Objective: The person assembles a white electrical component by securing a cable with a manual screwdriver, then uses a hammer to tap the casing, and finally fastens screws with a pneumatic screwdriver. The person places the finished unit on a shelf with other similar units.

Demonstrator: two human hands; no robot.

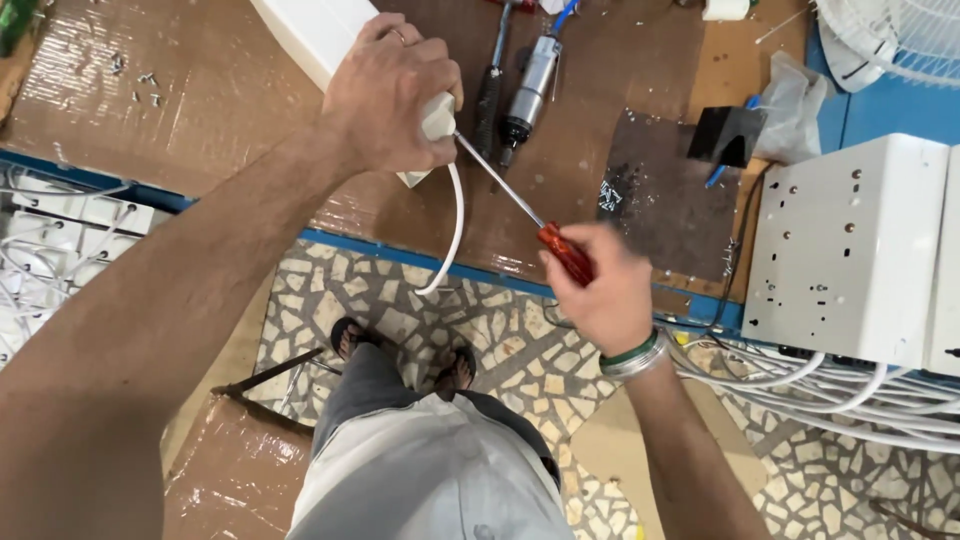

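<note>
Bright, even light from overhead, soft shadows only. Glare patches on glossy brown taped bench top (200, 90), esp. upper left. Wide-angle stretch at edges: left forearm (120, 340) looms large, slightly soft. Center sharp; right hand (600, 290) w/ slight motion blur.

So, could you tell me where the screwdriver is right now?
In the head view, centre: the right hand grips the screwdriver, its tip at the white casing under the left hand.
</note>
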